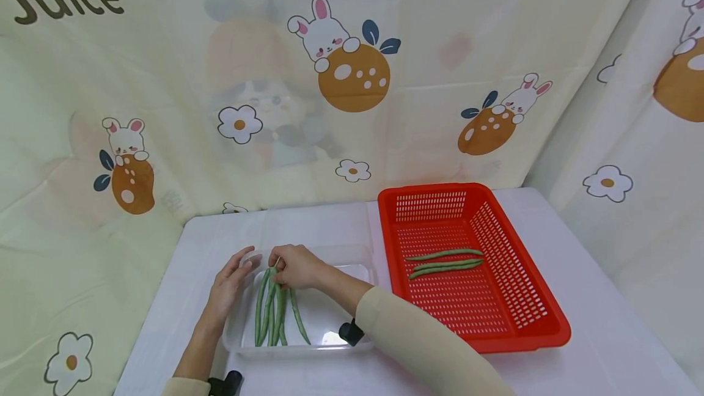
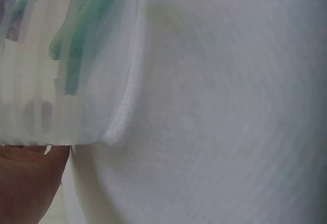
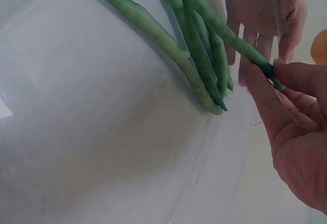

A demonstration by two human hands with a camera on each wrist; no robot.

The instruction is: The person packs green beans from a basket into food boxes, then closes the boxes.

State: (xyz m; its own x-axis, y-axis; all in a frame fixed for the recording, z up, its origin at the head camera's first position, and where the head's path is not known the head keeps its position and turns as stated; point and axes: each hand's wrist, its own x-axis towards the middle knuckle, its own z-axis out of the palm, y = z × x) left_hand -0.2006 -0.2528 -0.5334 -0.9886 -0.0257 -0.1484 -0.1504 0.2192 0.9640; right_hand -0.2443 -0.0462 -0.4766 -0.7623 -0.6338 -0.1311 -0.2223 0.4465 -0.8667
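Cream cloth sleeve (image 1: 429, 341) leads to the right hand (image 1: 297, 266), which pinches one long green bean (image 3: 230, 37) by its end. More green beans (image 3: 176, 55) lie just below that hand, inside a clear rectangular plastic tub (image 1: 323, 322). To its left, the left hand (image 1: 227, 286), fingers extended, perhaps touches the tub's wall. Well right of both sits a red plastic basket (image 1: 456, 304).
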